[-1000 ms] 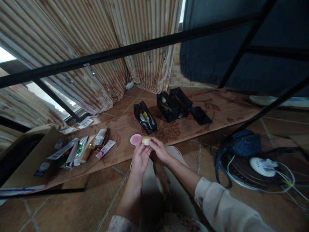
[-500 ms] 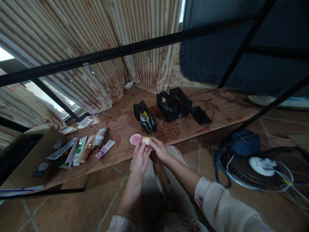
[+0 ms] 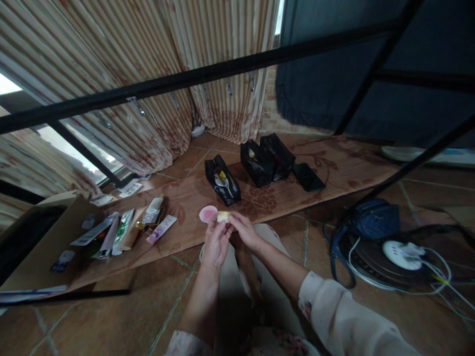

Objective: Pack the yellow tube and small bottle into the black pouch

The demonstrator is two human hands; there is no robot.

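A small white jar with a yellowish top (image 3: 223, 216) is held between both hands, above the near edge of the brown patterned mat (image 3: 181, 217). My left hand (image 3: 215, 244) grips it from the left and below, fingers curled round it. From the right, my right hand (image 3: 244, 230) pinches its other side. Just left of the jar lies a round pink disc (image 3: 208, 214) on the mat. Beyond the hands stands an open black mesh pouch (image 3: 223, 181) with white and yellow items inside.
Two more black pouches (image 3: 257, 163) and a black phone (image 3: 308, 177) lie farther right. Several tubes (image 3: 124, 230) and bottles sit at left beside a cardboard box (image 3: 70, 237). A black metal bar (image 3: 208, 74) crosses ahead. A blue bag (image 3: 376, 218) and a power strip (image 3: 403, 255) are at right.
The jar and the fingers have shifted very slightly left and down. Both hands keep their hold, and the things on the mat stay put.
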